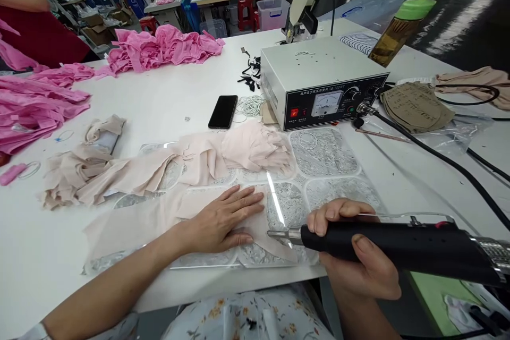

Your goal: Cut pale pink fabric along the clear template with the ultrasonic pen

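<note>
My left hand (227, 218) lies flat, fingers stretched out, on a thin pale pink fabric piece (131, 223). Under the fabric is a clear patterned plastic mat (332, 156). In my right hand (358, 260) is a black handheld ultrasonic welder (402, 247), my fingers wrapped round its body. Its metal tip points left, at the fabric's right edge near my left fingers; whether it touches the cloth I cannot tell. Behind my left hand a bunched heap of pale pink fabric (255, 151) rests on the mat.
Past the mat stands a white control box (326, 79), its black cable (438, 151) running along the right side. A phone (223, 112), a drink bottle (398, 32) and brown templates (416, 106) lie or stand around it. Pink garments (159, 50) and a person in red (35, 21) are at left.
</note>
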